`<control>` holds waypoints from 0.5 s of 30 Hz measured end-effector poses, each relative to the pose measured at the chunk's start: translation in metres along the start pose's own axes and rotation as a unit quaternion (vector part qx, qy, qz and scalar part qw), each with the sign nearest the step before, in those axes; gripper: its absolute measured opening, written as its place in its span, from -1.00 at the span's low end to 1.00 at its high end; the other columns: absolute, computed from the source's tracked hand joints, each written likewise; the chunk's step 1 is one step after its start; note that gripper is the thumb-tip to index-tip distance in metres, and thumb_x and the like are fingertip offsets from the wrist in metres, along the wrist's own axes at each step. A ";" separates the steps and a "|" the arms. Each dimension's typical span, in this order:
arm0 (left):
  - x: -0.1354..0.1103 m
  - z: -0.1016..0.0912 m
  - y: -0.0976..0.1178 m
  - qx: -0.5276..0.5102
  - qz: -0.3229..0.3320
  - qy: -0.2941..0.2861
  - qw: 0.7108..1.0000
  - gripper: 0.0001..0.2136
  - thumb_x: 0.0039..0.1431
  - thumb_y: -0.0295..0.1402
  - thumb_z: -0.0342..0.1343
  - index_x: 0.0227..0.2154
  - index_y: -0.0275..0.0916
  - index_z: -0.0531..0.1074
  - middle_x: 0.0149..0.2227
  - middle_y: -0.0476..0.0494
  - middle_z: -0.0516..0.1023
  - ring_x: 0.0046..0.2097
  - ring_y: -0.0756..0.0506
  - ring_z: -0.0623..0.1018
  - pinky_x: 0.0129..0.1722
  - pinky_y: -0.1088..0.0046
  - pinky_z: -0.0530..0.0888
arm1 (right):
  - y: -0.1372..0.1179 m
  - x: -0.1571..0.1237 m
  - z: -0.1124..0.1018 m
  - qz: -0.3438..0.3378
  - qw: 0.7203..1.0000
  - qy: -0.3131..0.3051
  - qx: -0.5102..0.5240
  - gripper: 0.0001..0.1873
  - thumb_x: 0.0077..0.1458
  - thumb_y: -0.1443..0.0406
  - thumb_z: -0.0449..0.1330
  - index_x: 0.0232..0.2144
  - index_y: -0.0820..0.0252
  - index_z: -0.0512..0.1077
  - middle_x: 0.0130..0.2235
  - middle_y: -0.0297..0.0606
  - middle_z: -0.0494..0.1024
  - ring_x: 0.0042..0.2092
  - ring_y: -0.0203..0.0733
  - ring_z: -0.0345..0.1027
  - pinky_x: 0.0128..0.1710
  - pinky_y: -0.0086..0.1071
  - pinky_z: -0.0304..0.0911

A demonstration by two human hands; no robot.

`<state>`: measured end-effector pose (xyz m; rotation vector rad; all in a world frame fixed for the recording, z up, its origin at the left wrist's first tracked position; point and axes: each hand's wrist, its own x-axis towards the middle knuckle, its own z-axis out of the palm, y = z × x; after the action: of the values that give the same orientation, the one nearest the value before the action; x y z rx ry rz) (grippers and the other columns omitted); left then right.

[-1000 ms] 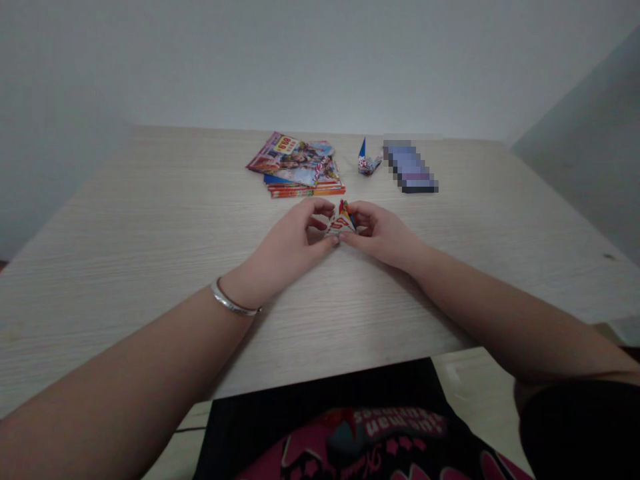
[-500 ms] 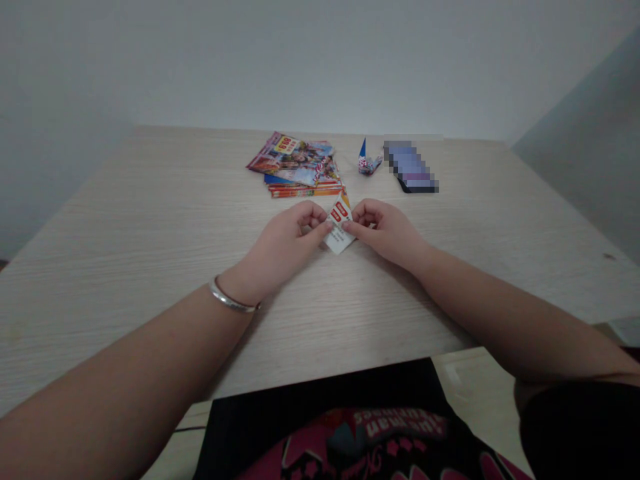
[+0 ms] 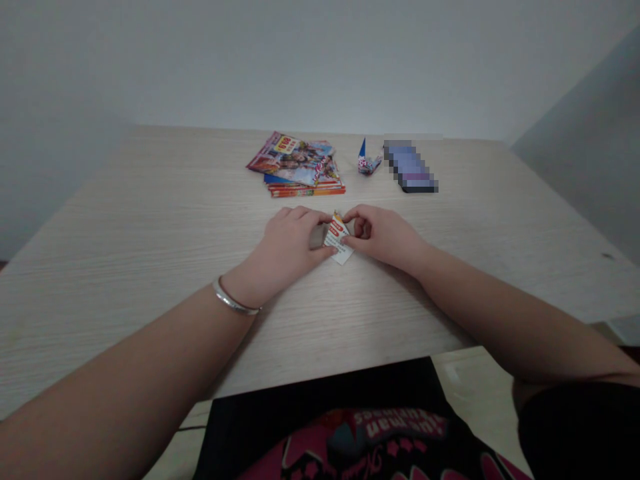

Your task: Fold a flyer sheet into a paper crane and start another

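While the paper [image 3: 339, 243] is lying on the table [image 3: 150, 220] at centre frame, the left hand [image 3: 287, 245] is pressing its left edge under curled fingers and the right hand [image 3: 384, 235] is pinching its right edge between thumb and forefinger. A crease is apparently being flattened; the next fold is calling for matched edges and a firm hold, with the magazines [image 3: 300, 167] lying well apart above.

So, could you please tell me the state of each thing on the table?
folded paper: pinched between both hands
left hand: closed on the paper's left edge
right hand: closed on its right edge
booklets: stacked flat, untouched
paper crane: standing upright beside the booklets
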<state>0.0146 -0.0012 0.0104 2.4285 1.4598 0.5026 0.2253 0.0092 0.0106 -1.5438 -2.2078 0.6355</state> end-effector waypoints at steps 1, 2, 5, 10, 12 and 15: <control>-0.001 0.000 0.000 0.008 -0.007 -0.001 1.000 -0.55 0.18 -0.21 0.32 0.10 -0.26 0.53 0.12 -0.31 0.60 0.19 -0.39 0.52 0.26 -0.05 0.38 | 0.002 0.001 0.000 -0.019 1.000 0.001 -0.002 -0.63 0.07 0.26 0.40 -0.04 0.16 0.57 -0.33 -0.35 0.57 -0.38 -0.27 0.33 -0.35 -0.35 0.15; -0.002 -0.001 0.001 0.015 -0.015 0.000 1.000 -0.54 0.19 -0.20 0.32 0.12 -0.24 0.53 0.14 -0.31 0.59 0.20 -0.41 0.51 0.26 -0.07 0.38 | 0.004 0.001 0.001 -0.037 0.999 0.004 -0.005 -0.56 0.05 0.28 0.41 0.01 0.17 0.57 -0.28 -0.32 0.58 -0.36 -0.27 0.33 -0.33 -0.35 0.17; -0.003 -0.001 0.003 0.024 -0.027 0.005 0.999 -0.52 0.19 -0.21 0.32 0.16 -0.19 0.52 0.16 -0.29 0.57 0.21 -0.41 0.51 0.25 -0.10 0.39 | 0.008 0.002 0.001 -0.072 0.997 0.010 -0.004 -0.41 -0.02 0.32 0.45 0.10 0.21 0.54 -0.16 -0.23 0.61 -0.30 -0.24 0.35 -0.27 -0.33 0.24; -0.001 0.002 0.001 -0.002 -0.031 0.006 0.999 -0.43 0.13 -0.26 0.37 0.21 -0.25 0.48 0.17 -0.33 0.57 0.21 -0.38 0.52 0.25 -0.02 0.41 | 0.012 0.004 -0.001 -0.107 0.994 0.001 0.016 -0.39 -0.03 0.31 0.46 0.12 0.15 0.55 -0.12 -0.21 0.62 -0.28 -0.21 0.36 -0.21 -0.29 0.29; 0.000 0.003 0.000 -0.011 -0.031 0.013 0.999 -0.39 0.08 -0.27 0.41 0.21 -0.28 0.49 0.19 -0.35 0.57 0.22 -0.39 0.52 0.25 -0.01 0.41 | 0.013 0.005 -0.001 -0.120 0.992 -0.001 0.029 -0.42 -0.04 0.32 0.45 0.09 0.13 0.56 -0.13 -0.23 0.62 -0.28 -0.22 0.36 -0.21 -0.28 0.29; 0.001 0.002 0.000 -0.038 -0.031 0.019 0.999 -0.50 0.11 -0.35 0.36 0.15 -0.23 0.54 0.10 -0.27 0.65 0.12 -0.34 0.59 0.19 0.03 0.45 | 0.014 0.004 0.001 -0.111 0.991 0.003 0.070 -0.44 -0.07 0.33 0.45 0.05 0.14 0.56 -0.14 -0.24 0.62 -0.30 -0.23 0.34 -0.24 -0.29 0.29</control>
<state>0.0158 -0.0007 0.0090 2.3184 1.4982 0.5816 0.2343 0.0175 0.0023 -1.2093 -2.2377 0.6978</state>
